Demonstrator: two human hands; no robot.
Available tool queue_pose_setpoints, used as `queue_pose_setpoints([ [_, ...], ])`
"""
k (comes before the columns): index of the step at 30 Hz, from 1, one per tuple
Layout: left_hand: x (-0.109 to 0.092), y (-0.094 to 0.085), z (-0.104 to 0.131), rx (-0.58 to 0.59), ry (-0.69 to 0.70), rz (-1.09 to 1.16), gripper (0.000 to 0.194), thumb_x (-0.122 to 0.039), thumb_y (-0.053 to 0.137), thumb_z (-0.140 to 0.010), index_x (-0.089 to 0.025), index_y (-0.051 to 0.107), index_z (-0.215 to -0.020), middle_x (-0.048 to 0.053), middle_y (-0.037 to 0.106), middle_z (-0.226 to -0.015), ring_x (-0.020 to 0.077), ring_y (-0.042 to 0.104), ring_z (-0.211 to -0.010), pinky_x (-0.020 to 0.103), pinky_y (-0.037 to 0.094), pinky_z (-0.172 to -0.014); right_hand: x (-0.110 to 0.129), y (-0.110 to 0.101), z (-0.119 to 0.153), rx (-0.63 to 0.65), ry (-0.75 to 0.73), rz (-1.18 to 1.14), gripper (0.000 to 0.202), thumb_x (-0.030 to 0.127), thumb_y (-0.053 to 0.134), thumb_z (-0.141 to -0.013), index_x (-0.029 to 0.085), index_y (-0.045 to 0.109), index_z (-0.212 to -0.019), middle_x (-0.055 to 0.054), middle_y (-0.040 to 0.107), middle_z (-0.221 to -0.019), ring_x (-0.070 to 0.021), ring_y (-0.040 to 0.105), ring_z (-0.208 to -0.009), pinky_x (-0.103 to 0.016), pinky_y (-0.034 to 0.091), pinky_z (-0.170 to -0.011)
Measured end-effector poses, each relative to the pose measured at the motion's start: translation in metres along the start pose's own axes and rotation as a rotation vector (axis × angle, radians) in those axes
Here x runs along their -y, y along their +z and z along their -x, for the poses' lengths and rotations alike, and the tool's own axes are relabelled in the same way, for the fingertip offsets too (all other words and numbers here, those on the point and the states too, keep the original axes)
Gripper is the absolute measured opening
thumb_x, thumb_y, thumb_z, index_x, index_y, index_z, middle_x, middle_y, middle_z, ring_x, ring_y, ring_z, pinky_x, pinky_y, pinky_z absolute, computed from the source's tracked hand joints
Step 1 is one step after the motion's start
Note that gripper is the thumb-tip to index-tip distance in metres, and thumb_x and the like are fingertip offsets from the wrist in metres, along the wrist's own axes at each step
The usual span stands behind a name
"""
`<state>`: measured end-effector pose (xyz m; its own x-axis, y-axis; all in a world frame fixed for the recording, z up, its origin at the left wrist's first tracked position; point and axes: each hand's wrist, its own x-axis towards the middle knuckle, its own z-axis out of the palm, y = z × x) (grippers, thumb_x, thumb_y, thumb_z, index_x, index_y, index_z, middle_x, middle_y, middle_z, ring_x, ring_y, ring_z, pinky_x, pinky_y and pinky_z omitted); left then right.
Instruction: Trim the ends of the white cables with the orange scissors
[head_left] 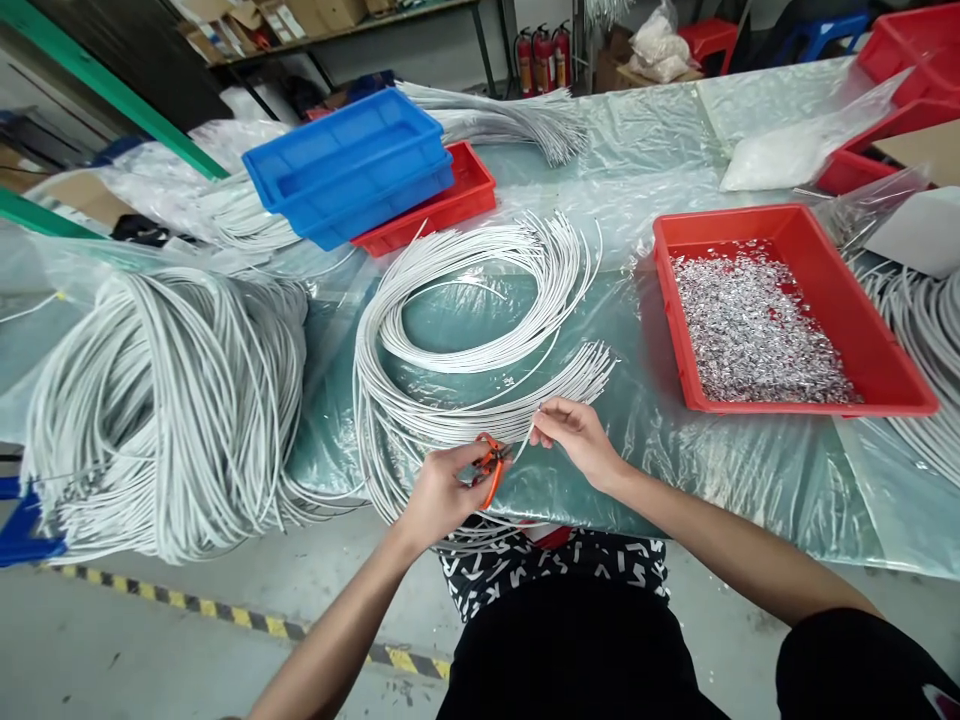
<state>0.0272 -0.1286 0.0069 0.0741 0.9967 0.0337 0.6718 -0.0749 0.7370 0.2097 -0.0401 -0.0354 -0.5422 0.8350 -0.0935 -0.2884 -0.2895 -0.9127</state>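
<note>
My left hand (448,492) is closed around small orange-handled pliers (492,470) near the front edge of the table. The fingers of my right hand (574,432) pinch the end of a thin white cable (525,440), which runs down toward the pliers. Whether the plier jaws touch the cable is too small to tell. Just beyond both hands lies a coiled bundle of white cables (457,350), its cut ends fanned out to the right. One group of ends lies close above my right hand.
A thick heap of grey-white cables (172,400) lies at the left. To the right, a red tray (885,350) holds many small shiny metal pieces. Blue bins (352,150) stack on a red bin (472,190) behind the coil. Plastic sheeting (780,490) covers the table.
</note>
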Motion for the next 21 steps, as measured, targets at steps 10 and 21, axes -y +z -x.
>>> queue_pose_setpoints([
  [10,0.000,-0.027,0.030,-0.169,0.330,-0.091,0.014,-0.011,0.065,-0.082,-0.018,0.067,-0.094,0.004,0.074,-0.084,0.0143,0.068,-0.072,0.024,0.053,-0.068,0.043,-0.030,-0.009,0.199,-0.376,0.830,0.018,0.031,0.057,-0.095,0.020,0.069,-0.086,-0.003,0.069,-0.081,-0.0157,0.059,-0.072,-0.029,0.044,-0.070],
  [21,0.024,0.022,0.077,0.371,0.521,-0.686,0.023,0.003,0.045,-0.086,-0.017,0.055,-0.080,0.004,0.062,-0.073,0.0211,0.062,-0.065,0.031,0.048,-0.056,0.055,-0.056,-0.016,0.302,-0.406,1.286,0.011,0.010,0.060,-0.086,0.019,0.065,-0.085,-0.004,0.065,-0.084,-0.0207,0.055,-0.086,-0.032,0.042,-0.077],
])
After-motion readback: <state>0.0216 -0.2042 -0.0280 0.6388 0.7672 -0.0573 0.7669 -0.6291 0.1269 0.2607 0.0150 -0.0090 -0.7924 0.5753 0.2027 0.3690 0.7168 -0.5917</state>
